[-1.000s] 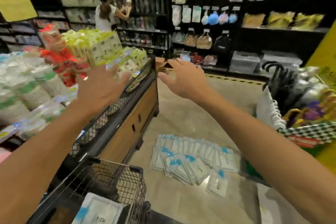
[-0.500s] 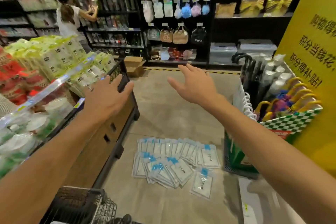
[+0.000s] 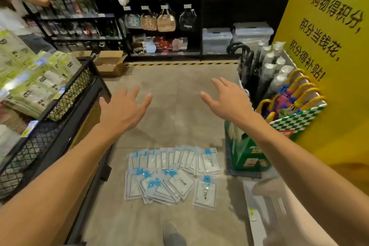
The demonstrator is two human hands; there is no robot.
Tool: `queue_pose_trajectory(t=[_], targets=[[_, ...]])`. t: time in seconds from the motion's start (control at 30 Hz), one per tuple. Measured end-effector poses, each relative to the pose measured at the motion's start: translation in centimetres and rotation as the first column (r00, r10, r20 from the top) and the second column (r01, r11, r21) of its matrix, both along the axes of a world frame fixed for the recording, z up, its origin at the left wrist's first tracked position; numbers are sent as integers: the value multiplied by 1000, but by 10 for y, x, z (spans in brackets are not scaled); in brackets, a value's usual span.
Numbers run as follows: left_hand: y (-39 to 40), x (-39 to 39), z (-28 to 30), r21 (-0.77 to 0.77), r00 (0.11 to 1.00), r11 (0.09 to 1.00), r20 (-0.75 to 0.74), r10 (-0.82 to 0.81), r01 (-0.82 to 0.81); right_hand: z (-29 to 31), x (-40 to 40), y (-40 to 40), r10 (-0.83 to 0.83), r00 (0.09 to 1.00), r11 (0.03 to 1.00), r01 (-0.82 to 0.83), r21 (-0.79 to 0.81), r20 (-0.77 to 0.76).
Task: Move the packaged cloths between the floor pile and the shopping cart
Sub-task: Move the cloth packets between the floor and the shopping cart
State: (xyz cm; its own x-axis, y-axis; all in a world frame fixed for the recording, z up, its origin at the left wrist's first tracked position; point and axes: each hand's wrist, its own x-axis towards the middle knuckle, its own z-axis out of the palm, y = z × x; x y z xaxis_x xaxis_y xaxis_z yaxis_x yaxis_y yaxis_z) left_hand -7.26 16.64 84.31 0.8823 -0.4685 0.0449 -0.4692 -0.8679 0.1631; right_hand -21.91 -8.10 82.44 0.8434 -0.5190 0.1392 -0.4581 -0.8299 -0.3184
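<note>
Since half a second ago, both outstretched arms have dropped lower and nearer the floor pile, and the wire shopping cart has slipped out of view. Largest around them are the glossy yellow sign panel (image 3: 329, 66) at right and the black mesh-sided display bin (image 3: 65, 96) at left, then the flat, clear-plastic packaged cloths (image 3: 171, 173) with blue tabs, fanned in overlapping rows on the matte grey tile floor (image 3: 175, 106). Left hand (image 3: 121, 112) and right hand (image 3: 229, 100) hang above the pile, fingers spread wide, holding nothing.
</note>
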Motion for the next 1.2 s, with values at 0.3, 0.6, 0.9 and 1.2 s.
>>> queue_pose_trajectory(t=[0.3, 0.6, 0.9, 1.2], targets=[[-74, 94, -90, -29, 979, 981, -73, -192, 190, -55, 41, -44, -185, 979, 983, 186, 6, -91], [-110, 147, -212, 102, 955, 966, -203, -215, 239, -163, 69, -61, -287, 933, 949, 308, 68, -215], [-99, 120, -401, 141, 922, 979, -379, -81, 144, -353, 49, -86, -257, 871, 919, 354, 173, -418], [-101, 87, -654, 347, 910, 915, -412, -49, 206, -608, 22, -98, -217, 815, 901, 379, 211, -538]])
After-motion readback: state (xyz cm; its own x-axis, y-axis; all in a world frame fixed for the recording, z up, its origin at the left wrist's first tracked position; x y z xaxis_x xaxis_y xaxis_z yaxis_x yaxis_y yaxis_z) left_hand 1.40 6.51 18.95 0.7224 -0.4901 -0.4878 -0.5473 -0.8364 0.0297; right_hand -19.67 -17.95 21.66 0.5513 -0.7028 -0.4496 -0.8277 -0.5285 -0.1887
